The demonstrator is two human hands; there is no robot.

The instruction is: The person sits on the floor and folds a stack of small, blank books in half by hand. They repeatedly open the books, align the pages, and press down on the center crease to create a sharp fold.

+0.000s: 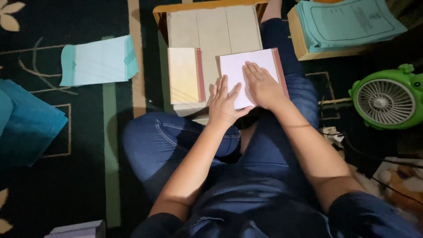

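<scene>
I sit cross-legged on the floor in blue jeans. On a small low wooden table [211, 26] lies a white booklet with a reddish spine edge [240, 61], partly overhanging toward my lap. My left hand [224, 103] lies flat on its lower left part, fingers spread. My right hand [262, 86] presses flat on the booklet's middle, fingers together pointing away. Neither hand grips anything. Left of it on the table rests a second booklet, cream with a red spine strip [185, 75].
A light-blue folded cover sheet [99, 60] lies on the dark patterned carpet at left, with darker blue sheets [26, 123] at the far left. A stack of teal papers [348, 22] sits on a wooden stand at upper right. A green fan [387, 99] stands at right.
</scene>
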